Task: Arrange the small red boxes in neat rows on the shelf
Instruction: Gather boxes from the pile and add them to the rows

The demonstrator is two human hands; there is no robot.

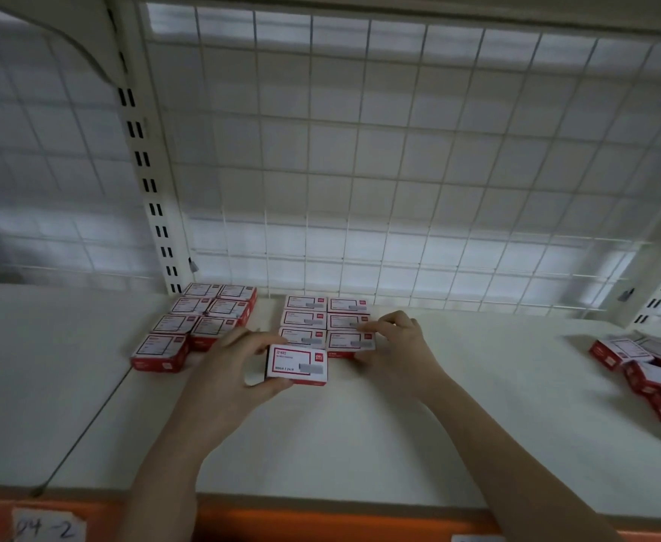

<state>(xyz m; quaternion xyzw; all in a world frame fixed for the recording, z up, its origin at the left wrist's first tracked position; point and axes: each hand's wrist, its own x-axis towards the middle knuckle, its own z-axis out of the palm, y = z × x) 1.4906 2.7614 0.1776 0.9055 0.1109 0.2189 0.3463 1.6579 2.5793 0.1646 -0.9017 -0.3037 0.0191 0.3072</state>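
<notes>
Small red boxes with white labelled tops lie on the white shelf (pixel 360 444). One block of them (pixel 203 318) sits in two columns at the left, by the upright. A second block (pixel 325 318) lies in the middle in two columns. My left hand (pixel 238 369) grips one box (pixel 297 363) at the near end of the middle block's left column. My right hand (pixel 399 346) pinches the nearest box of the right column (pixel 350 342) between fingers and thumb.
A loose heap of the same red boxes (pixel 649 369) lies at the right edge of the shelf. A wire grid panel (pixel 399 150) backs the shelf, with slotted uprights (pixel 145 170) at the left and far right. An orange strip (pixel 321 522) runs along the shelf's front edge.
</notes>
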